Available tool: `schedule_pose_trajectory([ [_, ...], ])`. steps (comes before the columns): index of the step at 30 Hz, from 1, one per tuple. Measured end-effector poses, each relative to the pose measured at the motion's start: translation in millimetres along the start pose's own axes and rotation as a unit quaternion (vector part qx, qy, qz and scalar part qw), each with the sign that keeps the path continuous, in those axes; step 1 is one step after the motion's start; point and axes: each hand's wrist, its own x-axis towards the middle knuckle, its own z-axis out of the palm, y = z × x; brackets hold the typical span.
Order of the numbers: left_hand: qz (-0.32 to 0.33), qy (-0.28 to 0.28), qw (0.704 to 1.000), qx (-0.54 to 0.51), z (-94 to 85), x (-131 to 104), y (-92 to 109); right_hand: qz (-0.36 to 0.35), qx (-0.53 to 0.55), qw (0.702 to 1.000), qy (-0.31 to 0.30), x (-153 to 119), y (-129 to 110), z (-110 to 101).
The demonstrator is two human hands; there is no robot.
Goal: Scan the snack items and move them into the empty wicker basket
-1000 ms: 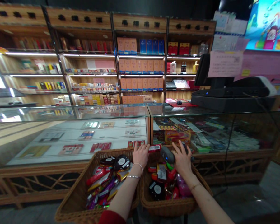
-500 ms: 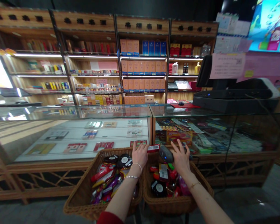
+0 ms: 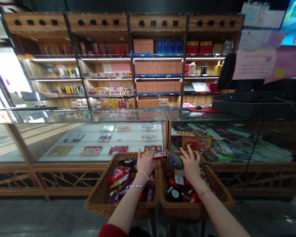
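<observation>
My left hand [image 3: 146, 163] is closed on a small red packet [image 3: 160, 155] whose white barcode label faces me. My right hand [image 3: 191, 166] grips a dark grey barcode scanner [image 3: 175, 160] with a small blue light; some of its fingers stick up. The scanner's head is close to the packet's right end. Below my left arm is a wicker basket [image 3: 96, 194] of colourful wrapped packets and round black containers. A second wicker basket [image 3: 192, 206], under my right hand, holds similar goods, among them a round black container [image 3: 174, 194] with a white label.
A glass display counter [image 3: 123, 115] stands right behind the baskets, with flat packs inside. A monitor [image 3: 227, 70] and a dark cash-register base [image 3: 246, 107] sit on it at the right. Stocked wooden shelves [image 3: 158, 58] line the wall.
The view has turned a little to the left, so the counter and baskets appear further right. Both hands keep hold of the packet and the scanner, still close together.
</observation>
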Motion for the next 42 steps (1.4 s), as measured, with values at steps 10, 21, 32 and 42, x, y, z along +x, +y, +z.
schedule_pose_trajectory([
  [10,-0.056,-0.029,0.998,0.003,-31.3,-23,-14,-0.006,0.010,1.000,-0.009,-5,-2,-2],
  [21,-0.108,-0.070,0.992,0.004,-46.9,-49,-39,0.000,0.000,1.000,-0.021,-9,-6,-3],
  [32,-0.155,-0.094,0.983,-0.012,-54.0,-67,-58,-0.009,-0.002,1.000,-0.012,-14,0,4],
  [42,-0.166,-0.060,0.983,0.039,-39.1,-59,-41,-0.014,-0.008,1.000,-0.008,-18,4,5],
])
